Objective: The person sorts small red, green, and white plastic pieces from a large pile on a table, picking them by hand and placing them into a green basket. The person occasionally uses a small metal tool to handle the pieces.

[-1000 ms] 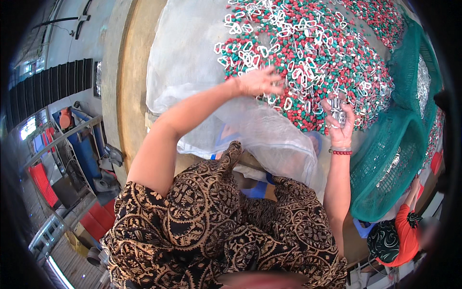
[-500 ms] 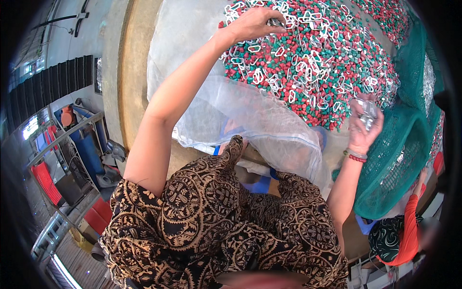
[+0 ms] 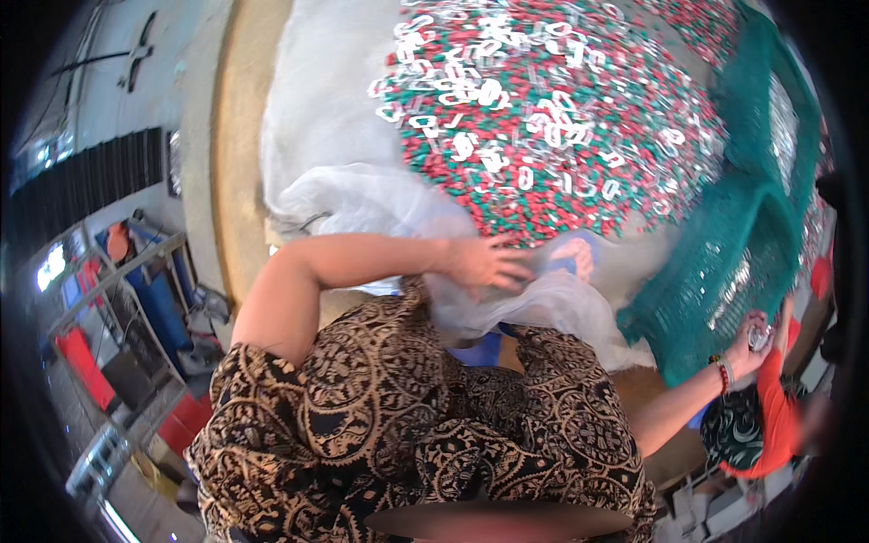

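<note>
A: Starting from the pile of red, green and white plastic pieces (image 3: 552,118), what sits at its near edge?

B: The left hand (image 3: 484,262), fingers spread flat, pressing on the clear plastic sheet (image 3: 362,195) that lies under the pile. It holds nothing I can make out.

A: And to the right of the pile?

B: A green mesh bag (image 3: 742,244) slumps against it, already carrying pale pieces. Below the bag, the right hand (image 3: 751,339) is closed round a small cluster of clear pieces.

A: How much is sorted?

B: Little, I'd judge; most of the pile is still mixed.

A: Anything unclear?

B: The pile's far side is cut off, and the bag's contents blur.
</note>
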Available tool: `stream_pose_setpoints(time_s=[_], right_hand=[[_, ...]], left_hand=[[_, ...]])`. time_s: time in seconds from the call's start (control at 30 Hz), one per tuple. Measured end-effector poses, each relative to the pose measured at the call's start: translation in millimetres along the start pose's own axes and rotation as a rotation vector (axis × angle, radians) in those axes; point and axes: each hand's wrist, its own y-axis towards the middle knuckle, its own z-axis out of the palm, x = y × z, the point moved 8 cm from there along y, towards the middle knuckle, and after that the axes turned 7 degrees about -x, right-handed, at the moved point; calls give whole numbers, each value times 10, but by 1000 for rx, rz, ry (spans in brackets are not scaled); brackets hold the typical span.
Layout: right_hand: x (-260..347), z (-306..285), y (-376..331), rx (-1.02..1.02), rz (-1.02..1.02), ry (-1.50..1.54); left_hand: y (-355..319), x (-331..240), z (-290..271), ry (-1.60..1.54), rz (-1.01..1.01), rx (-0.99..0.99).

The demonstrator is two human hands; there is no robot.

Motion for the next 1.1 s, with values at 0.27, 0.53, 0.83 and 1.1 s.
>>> stream_pose_setpoints(time_s=[0.27,0.53,0.83,1.1], right_hand=[[716,-598,14,-190,-58,251],[768,-735,40,-439,-449,-740],[-2105,188,-325,679,-1100,-2084],[-3896,-736,-441,720,-612,-2422]], left_hand=[[-247,-287,399,-35,8,133],[-180,-185,181,-50,-88,-78],[-114,689,-574,381,-565,-323],[-394,1564,-1282,-104,-824,-628]])
